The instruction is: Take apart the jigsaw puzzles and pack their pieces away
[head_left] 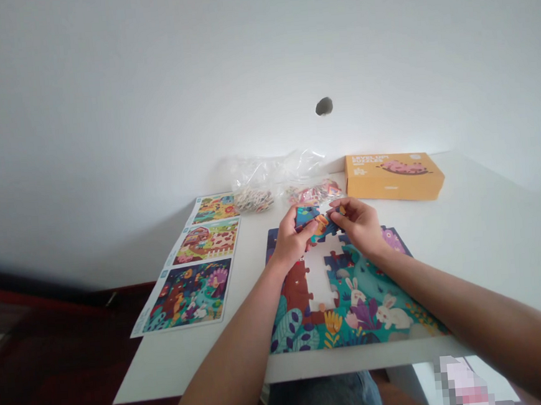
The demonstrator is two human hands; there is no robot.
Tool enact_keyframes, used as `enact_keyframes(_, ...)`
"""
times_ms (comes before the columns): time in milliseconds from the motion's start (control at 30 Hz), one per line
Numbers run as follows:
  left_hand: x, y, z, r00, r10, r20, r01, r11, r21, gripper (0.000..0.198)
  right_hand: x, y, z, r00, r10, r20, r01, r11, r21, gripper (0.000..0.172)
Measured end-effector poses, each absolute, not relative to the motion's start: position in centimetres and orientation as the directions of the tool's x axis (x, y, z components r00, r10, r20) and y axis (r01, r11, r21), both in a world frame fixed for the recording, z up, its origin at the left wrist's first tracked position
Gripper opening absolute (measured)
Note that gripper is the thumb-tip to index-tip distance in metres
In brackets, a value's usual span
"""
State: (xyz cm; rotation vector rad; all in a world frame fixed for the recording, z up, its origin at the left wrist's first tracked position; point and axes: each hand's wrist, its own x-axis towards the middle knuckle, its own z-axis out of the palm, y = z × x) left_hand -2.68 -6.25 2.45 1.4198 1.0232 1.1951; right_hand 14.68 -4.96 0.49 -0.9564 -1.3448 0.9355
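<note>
A colourful jigsaw puzzle (353,302) with rabbits and plants lies on the white table (489,241), with a white gap in its middle. Above its far edge, my left hand (289,238) and my right hand (359,223) meet, fingers pinched. Between them they hold puzzle pieces (316,221), blue and orange, which look joined. My left thumb rests on top of the pieces. My right fingers grip their right side. Both forearms reach over the puzzle from the near edge.
A reference sheet (194,268) with three pictures lies left of the puzzle. Clear plastic bags of loose pieces (278,186) sit at the back. An orange puzzle box (393,177) stands back right. A white wall lies beyond the table.
</note>
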Motion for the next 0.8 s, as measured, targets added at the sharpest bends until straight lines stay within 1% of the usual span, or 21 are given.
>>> enact_keyframes(33,-2.7,-6.2,2.4,0.15,0.976,0.159,0.012,-0.163,0.987,0.039,14.7,-4.9,0.5,0.0,0.947,0.321,-0.011,0.321,-0.947,0.03)
enact_keyframes(100,-2.7,-6.1,2.4,0.113,0.981,0.156,0.023,-0.159,0.987,0.038,14.8,-5.0,0.8,0.005,0.946,0.323,0.057,0.323,-0.945,0.029)
enact_keyframes(200,-2.6,-6.0,2.3,0.06,0.985,0.162,0.038,-0.165,0.986,0.038,14.7,-5.7,1.3,0.035,0.896,0.442,0.271,0.417,-0.867,0.019)
enact_keyframes(267,-2.4,-6.1,2.4,0.041,0.985,0.169,0.031,-0.17,0.985,0.038,14.6,-5.9,1.5,0.044,0.877,0.479,0.336,0.438,-0.834,0.016)
enact_keyframes(333,-2.3,-6.2,2.5,0.048,0.984,0.172,0.008,-0.173,0.985,0.037,14.6,-5.7,1.4,0.084,0.903,0.422,0.286,0.384,-0.878,0.017)
enact_keyframes(400,-2.3,-6.2,2.4,0.078,0.983,0.167,-0.015,-0.166,0.986,0.036,14.7,-5.2,1.1,0.102,0.939,0.328,0.135,0.314,-0.94,0.02)
enact_keyframes(500,-2.4,-6.0,2.1,0.096,0.984,0.153,-0.014,-0.152,0.988,0.035,15.0,-4.5,0.9,0.03,0.966,0.258,-0.119,0.26,-0.958,0.024)
enact_keyframes(567,-2.5,-5.7,1.8,0.064,0.988,0.143,0.012,-0.144,0.989,0.033,15.0,-4.5,0.9,-0.043,0.966,0.256,-0.213,0.241,-0.947,0.026)
enact_keyframes(667,-2.5,-5.6,1.6,0.031,0.993,0.114,-0.024,-0.113,0.993,0.035,14.7,-5.1,1.1,-0.117,0.955,0.274,-0.217,0.245,-0.945,0.026)
enact_keyframes(733,-2.3,-5.7,1.7,0.081,0.993,0.082,-0.133,-0.071,0.989,0.039,14.4,-5.6,1.2,-0.11,0.941,0.32,-0.145,0.303,-0.942,0.024)
enact_keyframes(800,-2.0,-6.1,1.9,0.172,0.983,0.056,-0.25,-0.012,0.968,0.043,14.3,-5.9,1.3,-0.067,0.915,0.397,-0.042,0.395,-0.918,0.022)
